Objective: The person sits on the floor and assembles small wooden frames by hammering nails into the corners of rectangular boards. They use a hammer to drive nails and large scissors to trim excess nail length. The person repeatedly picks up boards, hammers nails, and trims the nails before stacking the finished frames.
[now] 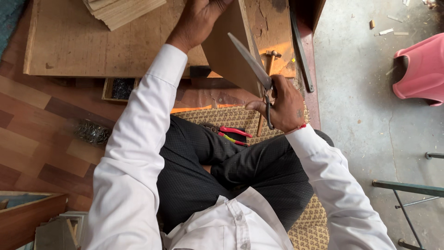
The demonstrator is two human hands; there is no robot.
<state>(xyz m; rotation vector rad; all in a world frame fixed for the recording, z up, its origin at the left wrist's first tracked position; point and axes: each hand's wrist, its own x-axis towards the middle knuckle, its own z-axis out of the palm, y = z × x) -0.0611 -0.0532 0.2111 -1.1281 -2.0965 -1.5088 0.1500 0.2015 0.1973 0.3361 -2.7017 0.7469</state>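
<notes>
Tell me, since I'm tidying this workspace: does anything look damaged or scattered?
Yes. The wooden board is chipped and scarred near the hammer, and scraps litter the concrete floor.

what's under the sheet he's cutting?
Under the brown sheet, held by the left hand, lie the wooden board and a hammer beside the shears in the right hand. The board beneath the sheet is hidden.

No labels, signs or screens show anywhere in this view. The nearest thing to a package is a small open box (pixel 121 89), shallow and rectangular with pale wooden walls, full of dark small metal pieces. It sits on the patterned wooden floor (pixel 32 134) just below the edge of the big flat board (pixel 83 41).
</notes>
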